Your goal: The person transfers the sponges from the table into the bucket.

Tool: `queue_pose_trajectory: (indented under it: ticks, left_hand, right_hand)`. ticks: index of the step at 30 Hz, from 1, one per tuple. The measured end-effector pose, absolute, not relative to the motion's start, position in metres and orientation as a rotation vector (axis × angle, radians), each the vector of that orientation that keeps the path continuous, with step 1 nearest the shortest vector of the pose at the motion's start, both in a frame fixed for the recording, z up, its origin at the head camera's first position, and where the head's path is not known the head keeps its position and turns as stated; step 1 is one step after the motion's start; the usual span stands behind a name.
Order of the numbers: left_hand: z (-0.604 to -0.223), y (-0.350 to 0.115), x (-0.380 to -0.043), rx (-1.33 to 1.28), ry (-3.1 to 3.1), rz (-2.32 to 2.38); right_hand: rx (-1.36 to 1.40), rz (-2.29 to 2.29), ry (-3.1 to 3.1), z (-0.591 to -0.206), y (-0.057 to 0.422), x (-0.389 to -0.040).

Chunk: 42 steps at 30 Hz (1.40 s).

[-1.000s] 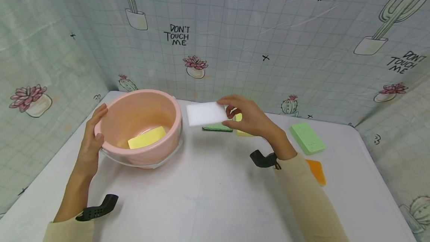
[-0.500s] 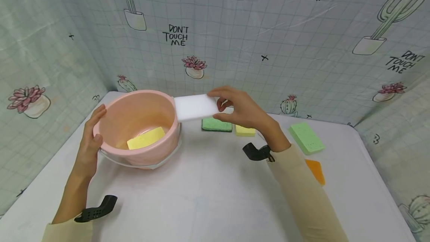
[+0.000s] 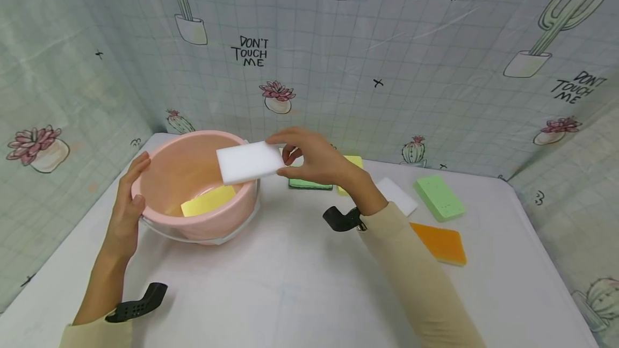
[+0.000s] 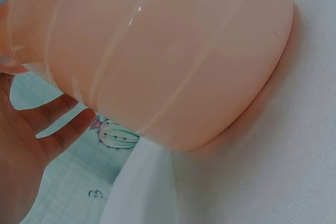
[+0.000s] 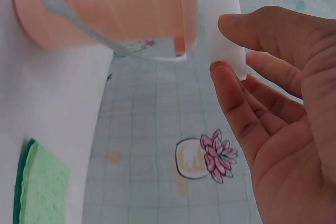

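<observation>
My right hand [image 3: 314,157] pinches a white sponge [image 3: 249,162] by its right end, thumb below and forefinger above in the head view. The sponge overlaps the right rim of the pink bucket [image 3: 166,168], its left part over the opening. Beside the bucket in the right wrist view, the sponge [image 5: 224,45] shows edge-on between thumb and fingers. Inside the bucket lies a yellow sponge [image 3: 205,201]. My left hand [image 3: 127,208] rests against the bucket's left side near the rim. In the left wrist view two straight fingers [image 4: 65,135] touch the bucket wall.
On the white table [image 3: 290,278] lie a green scouring sponge [image 3: 309,183], a yellow sponge [image 3: 355,161] partly hidden, a white sponge [image 3: 396,196], a light green sponge [image 3: 439,197] and an orange sponge [image 3: 442,243]. The bucket's handle [image 3: 220,240] hangs down in front. A patterned curtain [image 3: 338,69] stands behind.
My right hand has moved left with the white sponge, from right of the bucket to over its rim. More of the orange sponge and another white sponge show now. The left hand stays at the bucket.
</observation>
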<state>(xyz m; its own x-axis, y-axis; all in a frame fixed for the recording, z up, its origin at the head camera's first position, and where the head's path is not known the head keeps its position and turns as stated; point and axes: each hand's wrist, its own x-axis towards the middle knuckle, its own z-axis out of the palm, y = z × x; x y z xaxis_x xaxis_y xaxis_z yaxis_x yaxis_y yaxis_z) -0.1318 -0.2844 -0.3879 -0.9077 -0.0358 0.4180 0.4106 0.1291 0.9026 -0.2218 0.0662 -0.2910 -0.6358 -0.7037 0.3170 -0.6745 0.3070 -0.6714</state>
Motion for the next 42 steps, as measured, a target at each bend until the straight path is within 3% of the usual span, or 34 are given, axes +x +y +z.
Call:
queue_pose_trajectory:
  ticks: [14,42]
  left_hand:
    - [-0.389,-0.288,-0.133,-0.384,-2.050,-1.852]
    - [-0.384,-0.287,-0.131,-0.313,-2.112,-1.794]
  right_hand:
    - [-1.303,-1.097,2.474,-0.278,0.013,-0.222]
    - [-1.310,-0.694,2.492,-0.284,-0.049,-0.227]
